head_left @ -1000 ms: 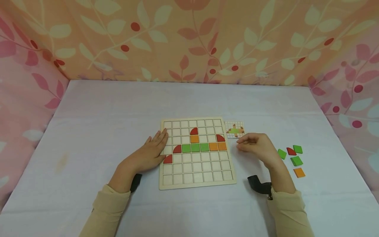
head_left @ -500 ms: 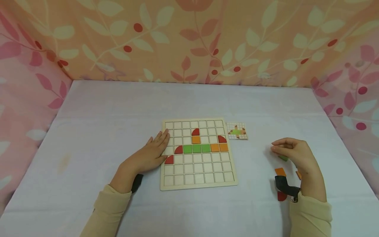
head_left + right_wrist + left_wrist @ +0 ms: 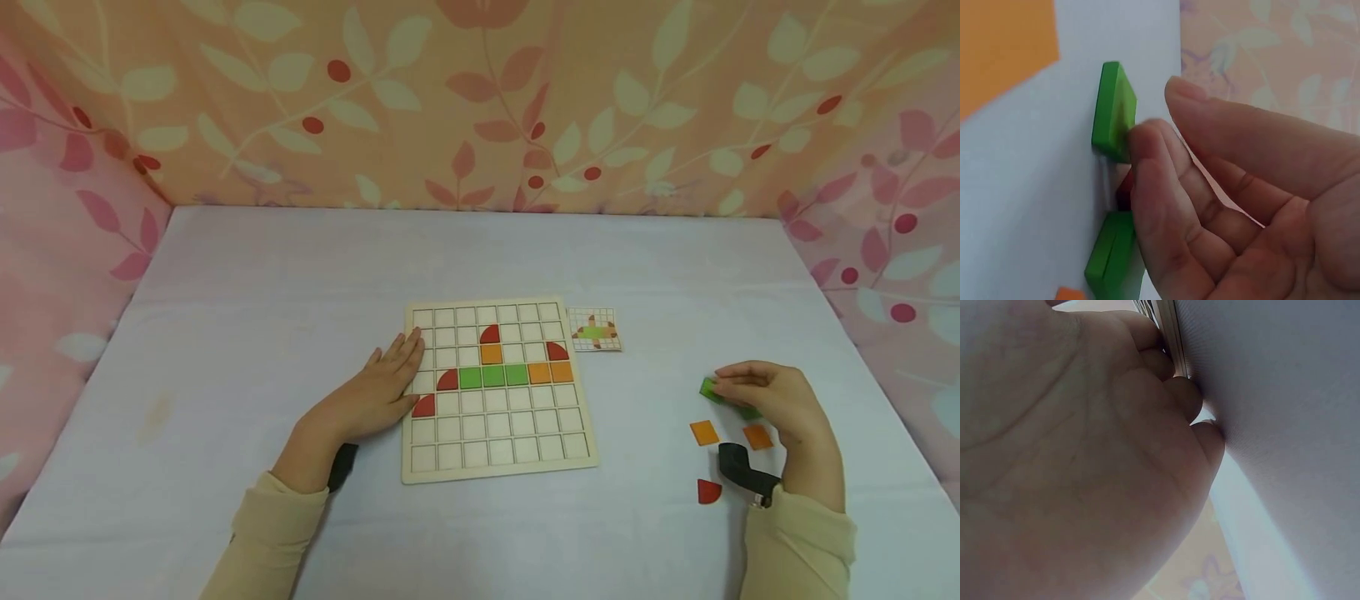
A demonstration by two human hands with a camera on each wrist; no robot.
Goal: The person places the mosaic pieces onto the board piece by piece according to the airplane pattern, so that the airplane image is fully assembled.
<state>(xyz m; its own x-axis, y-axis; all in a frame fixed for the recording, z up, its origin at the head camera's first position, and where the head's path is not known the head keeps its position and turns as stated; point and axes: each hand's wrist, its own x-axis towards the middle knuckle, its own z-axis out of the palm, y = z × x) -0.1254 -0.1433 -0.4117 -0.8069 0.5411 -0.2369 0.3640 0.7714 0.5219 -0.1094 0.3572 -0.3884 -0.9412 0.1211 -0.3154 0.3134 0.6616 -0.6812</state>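
Note:
My left hand rests with straight fingers on the left edge of the wooden grid board. Several red, orange and green tiles sit in its squares, including a green tile in the middle row. To the right, my right hand is over the loose pieces. In the right wrist view its fingertips are at a green tile, while the thumb stands apart and nothing is pinched. Below that tile, a red piece is partly hidden behind the fingers, above a stack of green tiles.
A small printed pattern card lies by the board's upper right corner. Two orange tiles, one at the left and one at the right, lie near a red quarter-round piece. A floral curtain stands behind the white-covered table.
My right hand has moved right, from beside the card to the loose pieces, and come down to the green tile. My left hand stays on the board.

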